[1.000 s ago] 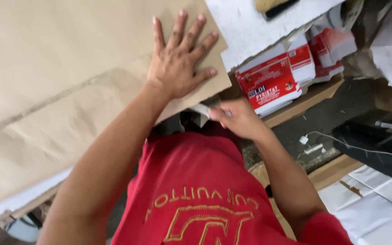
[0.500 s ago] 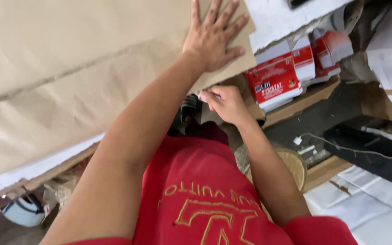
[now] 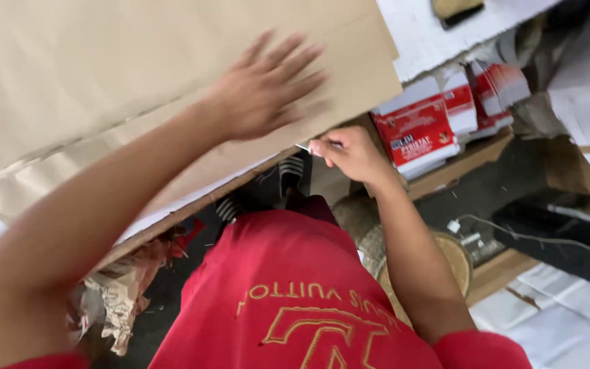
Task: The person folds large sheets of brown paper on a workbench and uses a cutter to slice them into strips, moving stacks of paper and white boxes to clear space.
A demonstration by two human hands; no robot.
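Left hand (image 3: 264,92) flat on brown paper sheet (image 3: 104,75), fingers spread, blurred. Right hand (image 3: 349,154) at sheet's near edge, fingers pinched on small thin tool (image 3: 303,146), tip pointing left along edge. Red boxes (image 3: 421,130) just right.

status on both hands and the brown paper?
Left hand flat, fingers spread on brown paper sheets. Right hand pinching thin pale tool at sheet edge. Nothing blocking.

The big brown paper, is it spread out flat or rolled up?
Spread out flat. The brown paper lies in wide sheets over the table, and the left hand presses down on it with fingers splayed.
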